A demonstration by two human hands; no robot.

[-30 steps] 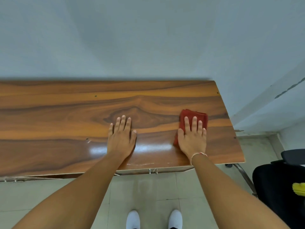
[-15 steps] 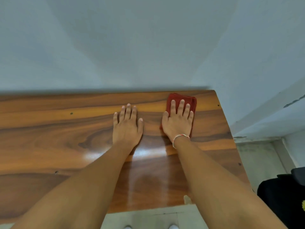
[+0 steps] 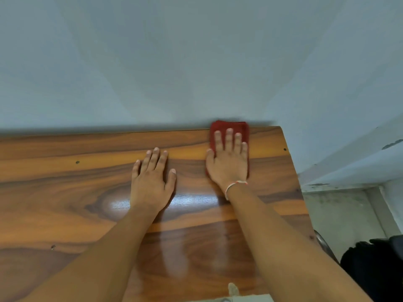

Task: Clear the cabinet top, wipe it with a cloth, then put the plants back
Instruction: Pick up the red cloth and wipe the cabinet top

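The cabinet top [image 3: 65,192] is a glossy wood-grain board with nothing on it but my hands and the cloth. A red cloth [image 3: 220,127] lies at the back edge against the wall, near the right end. My right hand [image 3: 229,162] presses flat on the cloth with straight fingers. My left hand [image 3: 152,179] rests flat on the bare wood to the left of it, fingers spread. No plants are in view.
A pale grey wall [image 3: 196,62] rises directly behind the cabinet. To the right lie a tiled floor corner [image 3: 340,214] and a black chair [image 3: 375,269] at the lower right.
My right hand has pushed the cloth from the front part of the top back to the wall edge. My left hand has slid forward too, and the view has moved closer.
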